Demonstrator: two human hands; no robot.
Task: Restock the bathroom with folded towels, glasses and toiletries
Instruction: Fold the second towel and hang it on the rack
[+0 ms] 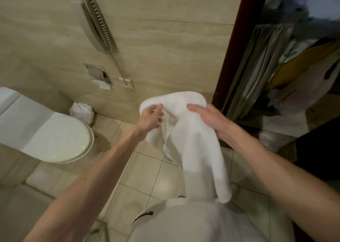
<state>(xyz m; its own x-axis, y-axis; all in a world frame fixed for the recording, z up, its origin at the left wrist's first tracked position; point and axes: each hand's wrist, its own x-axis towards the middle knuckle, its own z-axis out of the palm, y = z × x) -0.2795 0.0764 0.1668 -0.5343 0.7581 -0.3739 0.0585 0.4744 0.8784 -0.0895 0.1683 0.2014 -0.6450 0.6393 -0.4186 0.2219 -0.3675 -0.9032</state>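
Both hands up mid-air: left hand (151, 117) pinches white towel (195, 140) edge, right hand (207, 118) grips top fold. Loose tail dangles — risk: sloppy fold, brushes floor tiles (147, 172).

Cannot see most fingers of the right hand (204, 117): tucked under the white towel (193, 140). Cannot tell how the left hand (150, 117) fingertips sit among the folds. Left of that hand, only part of the toilet (55, 140), cut by the frame edge. Right of the right hand, just a blurred heap of bags and cloth (298, 61), cut by the edge. By the towel's hanging end, a shoe (236, 187), mostly covered.
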